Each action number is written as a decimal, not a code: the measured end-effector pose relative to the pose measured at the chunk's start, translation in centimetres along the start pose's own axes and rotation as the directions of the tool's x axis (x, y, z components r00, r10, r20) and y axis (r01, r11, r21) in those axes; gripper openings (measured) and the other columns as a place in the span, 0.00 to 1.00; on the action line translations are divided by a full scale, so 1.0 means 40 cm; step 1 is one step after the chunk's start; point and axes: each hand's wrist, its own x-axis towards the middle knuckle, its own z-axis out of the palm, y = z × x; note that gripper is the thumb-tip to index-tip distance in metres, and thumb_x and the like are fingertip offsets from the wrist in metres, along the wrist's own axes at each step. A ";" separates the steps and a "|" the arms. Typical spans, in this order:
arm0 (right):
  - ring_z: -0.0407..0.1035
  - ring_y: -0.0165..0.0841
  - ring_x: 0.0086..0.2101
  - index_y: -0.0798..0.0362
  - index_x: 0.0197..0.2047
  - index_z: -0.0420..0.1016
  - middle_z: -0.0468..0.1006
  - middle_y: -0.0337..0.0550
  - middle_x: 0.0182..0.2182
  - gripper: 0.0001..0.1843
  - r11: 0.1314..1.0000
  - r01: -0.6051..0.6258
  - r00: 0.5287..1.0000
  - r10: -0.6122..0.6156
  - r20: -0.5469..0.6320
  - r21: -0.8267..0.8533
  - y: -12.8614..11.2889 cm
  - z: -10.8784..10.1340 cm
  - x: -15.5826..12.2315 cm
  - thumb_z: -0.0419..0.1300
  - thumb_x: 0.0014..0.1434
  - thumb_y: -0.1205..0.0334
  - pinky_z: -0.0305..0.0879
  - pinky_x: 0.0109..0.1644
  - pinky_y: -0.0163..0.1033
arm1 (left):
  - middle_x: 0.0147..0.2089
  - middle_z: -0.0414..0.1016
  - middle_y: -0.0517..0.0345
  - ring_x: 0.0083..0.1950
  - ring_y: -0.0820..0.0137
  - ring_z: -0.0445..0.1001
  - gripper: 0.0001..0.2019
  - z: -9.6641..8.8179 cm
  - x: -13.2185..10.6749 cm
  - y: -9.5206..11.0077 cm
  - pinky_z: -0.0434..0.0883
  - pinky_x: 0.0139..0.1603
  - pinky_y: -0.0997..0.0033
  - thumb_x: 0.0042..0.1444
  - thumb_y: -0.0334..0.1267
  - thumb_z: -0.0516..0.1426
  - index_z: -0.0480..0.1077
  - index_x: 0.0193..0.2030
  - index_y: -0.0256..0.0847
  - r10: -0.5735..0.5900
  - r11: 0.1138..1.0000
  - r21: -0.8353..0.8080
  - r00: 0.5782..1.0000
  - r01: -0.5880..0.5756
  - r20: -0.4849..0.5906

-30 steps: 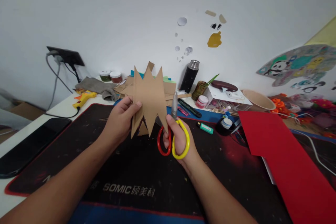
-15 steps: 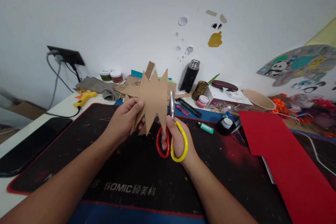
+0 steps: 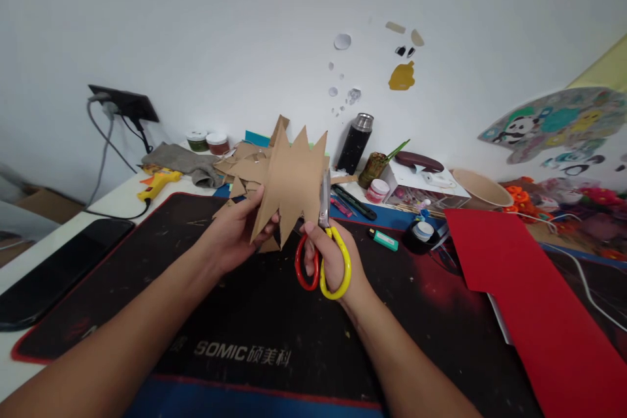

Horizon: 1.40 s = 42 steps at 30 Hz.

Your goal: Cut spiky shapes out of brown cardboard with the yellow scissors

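A piece of brown cardboard (image 3: 296, 173), cut to jagged points along its top and bottom, is held up above the black desk mat. My left hand (image 3: 240, 225) pinches it by its lower left part, thumb in front and fingers behind. Scissors (image 3: 336, 255) with one red and one yellow handle loop are in my right hand (image 3: 333, 251), its fingers through the loops. Their blades point upward beside the right edge of the cardboard, partly hidden by it; whether they touch it I cannot make out.
Cardboard scraps (image 3: 245, 166) lie behind my left hand. A black thermos (image 3: 356, 142) stands against the wall. A yellow glue gun (image 3: 159, 184) and a phone (image 3: 59, 271) are at left. Red card (image 3: 533, 300) covers the right side; a turquoise eraser-like stick (image 3: 383, 240) lies nearer the middle.
The cardboard has shifted right and tilted, its right edge now against or over the scissor blades. The scissors have moved only slightly, their loops closer together.
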 end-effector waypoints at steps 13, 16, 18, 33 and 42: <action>0.63 0.27 0.12 0.55 0.36 0.77 0.70 0.30 0.15 0.21 0.996 -0.006 0.999 0.010 -0.040 0.093 0.019 -0.004 0.012 0.71 0.61 0.44 0.56 0.17 0.30 | 0.34 0.84 0.54 0.30 0.73 0.81 0.04 0.004 0.000 -0.006 0.77 0.29 0.81 0.66 0.32 0.66 0.80 0.38 0.38 0.044 0.998 -0.044 0.996 -0.048 -0.081; 0.62 0.27 0.12 0.55 0.36 0.77 0.70 0.30 0.15 0.23 0.988 -0.043 0.998 0.050 -0.040 0.146 0.023 -0.005 0.017 0.73 0.58 0.42 0.55 0.16 0.30 | 0.31 0.82 0.53 0.27 0.74 0.79 0.02 0.005 0.001 -0.015 0.76 0.27 0.81 0.61 0.30 0.68 0.80 0.37 0.37 0.018 0.998 -0.054 0.999 -0.020 -0.034; 0.60 0.26 0.12 0.55 0.36 0.78 0.69 0.29 0.15 0.25 0.975 -0.084 0.996 0.091 -0.026 0.204 0.025 -0.005 0.019 0.74 0.56 0.41 0.55 0.15 0.30 | 0.29 0.81 0.53 0.26 0.73 0.78 0.04 0.005 -0.001 -0.020 0.75 0.26 0.80 0.56 0.28 0.69 0.80 0.37 0.37 0.052 0.998 -0.028 0.998 -0.051 0.022; 0.53 0.23 0.12 0.53 0.33 0.75 0.66 0.27 0.15 0.24 0.852 -0.333 0.939 0.262 0.222 0.404 0.016 -0.006 0.008 0.79 0.51 0.44 0.53 0.14 0.29 | 0.29 0.79 0.59 0.26 0.72 0.74 0.17 0.040 -0.040 -0.033 0.72 0.23 0.77 0.46 0.40 0.78 0.78 0.36 0.40 0.231 0.951 0.148 0.943 -0.270 0.238; 0.51 0.24 0.12 0.52 0.35 0.74 0.64 0.26 0.15 0.23 0.847 -0.388 0.911 0.294 0.287 0.362 0.018 0.005 -0.004 0.76 0.56 0.43 0.53 0.15 0.30 | 0.28 0.79 0.59 0.24 0.72 0.73 0.14 0.028 -0.027 -0.036 0.70 0.23 0.76 0.45 0.36 0.76 0.78 0.35 0.40 0.173 0.977 0.094 0.967 -0.193 0.189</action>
